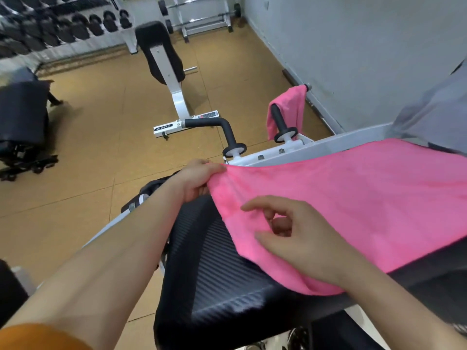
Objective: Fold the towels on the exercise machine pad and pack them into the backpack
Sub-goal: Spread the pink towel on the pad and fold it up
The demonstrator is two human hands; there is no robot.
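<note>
A large pink towel (353,198) lies spread over the black ribbed pad (214,274) of the exercise machine. My left hand (197,178) pinches the towel's far left corner and lifts it slightly. Over the towel's near edge hovers my right hand (285,236), fingers apart and curled, holding nothing. A second pink towel (290,107) hangs over a black handle of the machine farther back. A grey fabric object (434,109), possibly the backpack, sits at the right edge behind the towel.
The machine's white frame (316,150) and black handles (222,127) stand just behind the pad. A white bench with a black pad (161,56) stands on the tan floor ahead. Dumbbell racks (63,26) line the far left, a grey wall the right.
</note>
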